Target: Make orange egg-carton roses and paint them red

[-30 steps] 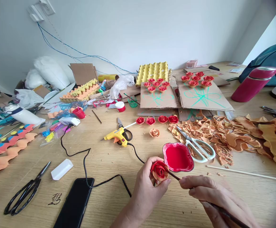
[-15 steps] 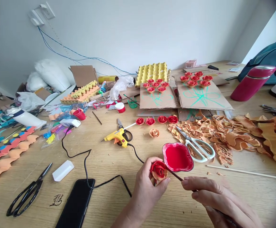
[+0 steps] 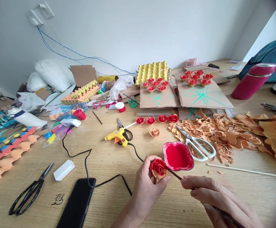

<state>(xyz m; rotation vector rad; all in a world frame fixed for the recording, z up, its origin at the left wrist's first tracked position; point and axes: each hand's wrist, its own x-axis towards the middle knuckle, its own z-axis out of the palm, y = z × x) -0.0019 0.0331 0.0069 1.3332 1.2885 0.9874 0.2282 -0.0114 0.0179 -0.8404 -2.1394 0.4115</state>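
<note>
Between the thumb and fingers of my left hand (image 3: pixel 148 186) is a paper rose (image 3: pixel 158 168), red in the middle and bare orange on its lower outer petals. My right hand (image 3: pixel 219 196) grips a dark-handled paintbrush (image 3: pixel 174 174), its tip against the rose's right edge. Just behind the brush sits a wavy-rimmed dish (image 3: pixel 191 164) of red paint. Beyond my left hand, an unpainted orange rose (image 3: pixel 154 132) lies below a row of several red roses (image 3: pixel 162 118).
A yellow glue gun (image 3: pixel 116 136) rests on scissors, its cord running toward my left hand. White-handled scissors (image 3: pixel 200 148) lie beside orange scraps (image 3: pixel 209 126). Cardboard sheets (image 3: pixel 206 95) hold red roses. At front left are a phone (image 3: pixel 76 202) and black scissors (image 3: pixel 30 193).
Both hands stay nearly in place, still holding the rose and the paintbrush. The view has shifted very slightly.
</note>
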